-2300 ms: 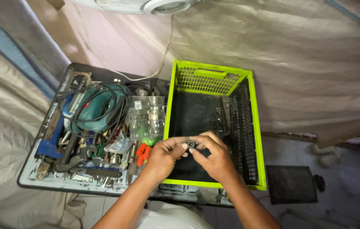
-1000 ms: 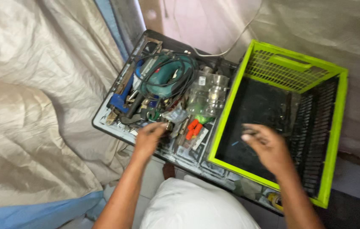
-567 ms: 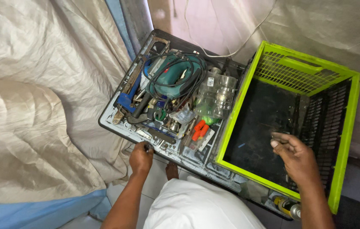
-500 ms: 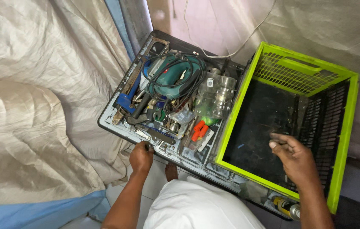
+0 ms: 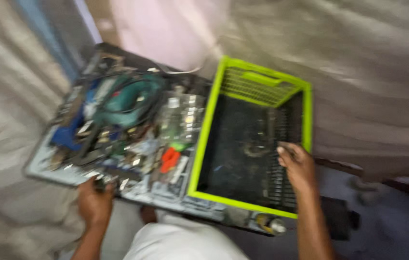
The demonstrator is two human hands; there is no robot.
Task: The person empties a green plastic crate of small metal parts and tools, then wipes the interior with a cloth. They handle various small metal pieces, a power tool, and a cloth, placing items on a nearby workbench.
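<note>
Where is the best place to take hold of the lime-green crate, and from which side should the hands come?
Probably the top rim of the lime-green crate, with hands coming down from above onto its two long sides. The rim is continuous, stands above the tool tray beside it, and is free there. The right hand is already inside the crate at its right wall; the left hand is at the tray's near edge. The picture is blurred.

1. We note a dark, flat tool tray (image 5: 45, 169) as the carrier; the view is blurred.
2. Along its right edge sits a lime-green plastic crate (image 5: 204, 139), dark inside.
3. Toward the far left corner lies a green power tool (image 5: 129, 98) wrapped in dark cable.
4. Near the middle of the near edge: a small orange item (image 5: 169, 159) among mixed loose hardware, not resolvable.
</note>
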